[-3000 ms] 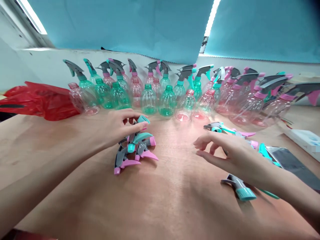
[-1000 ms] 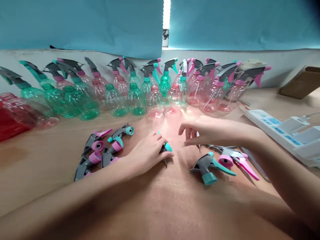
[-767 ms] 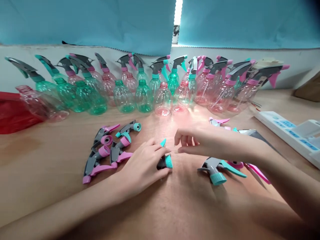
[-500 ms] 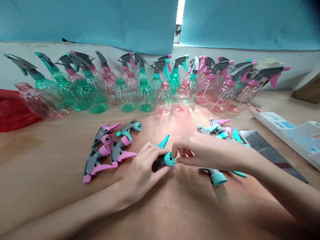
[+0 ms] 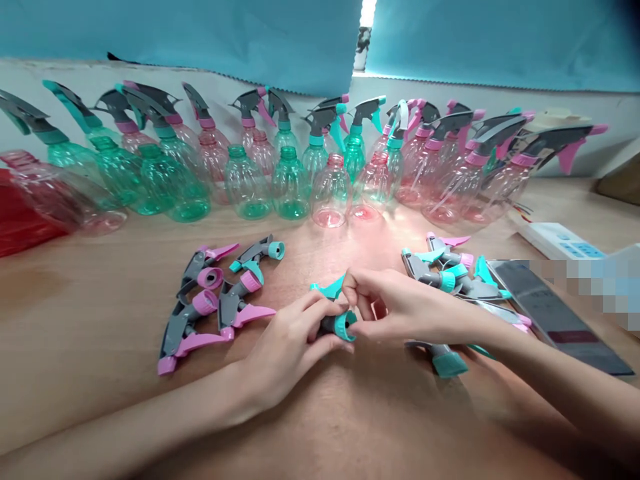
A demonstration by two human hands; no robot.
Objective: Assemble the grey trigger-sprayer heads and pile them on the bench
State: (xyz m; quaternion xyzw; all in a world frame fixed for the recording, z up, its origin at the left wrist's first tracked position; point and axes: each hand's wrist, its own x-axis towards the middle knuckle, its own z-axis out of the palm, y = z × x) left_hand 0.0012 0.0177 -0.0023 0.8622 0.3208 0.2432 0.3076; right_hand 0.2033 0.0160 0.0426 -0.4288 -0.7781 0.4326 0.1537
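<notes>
My left hand (image 5: 285, 347) is wrapped round a grey trigger sprayer head (image 5: 344, 326), its turquoise screw collar facing right and its turquoise trigger pointing up and away. My right hand (image 5: 390, 300) is closed at the collar's open end, thumb tip against the rim. Whatever its fingertips pinch is too small or hidden to make out. Several grey-and-pink sprayer heads (image 5: 233, 310) lie left of my hands, with a turquoise-collared one (image 5: 260, 253) behind them. On the right, more sprayer heads (image 5: 427, 267) lie in a loose pile, partly behind my right forearm. Nearer me is another turquoise-collared sprayer head (image 5: 447, 360).
Clear green bottles (image 5: 250, 187) and pink bottles (image 5: 331, 193) line the back of the table, several topped with sprayers. A dark phone (image 5: 560, 313) and a white power strip (image 5: 565, 241) lie at right. Red plastic (image 5: 30, 220) lies at far left.
My right hand has closed in on the collar, its thumb now at the rim, and its fingers have risen beside the trigger. The view has shifted slightly.
</notes>
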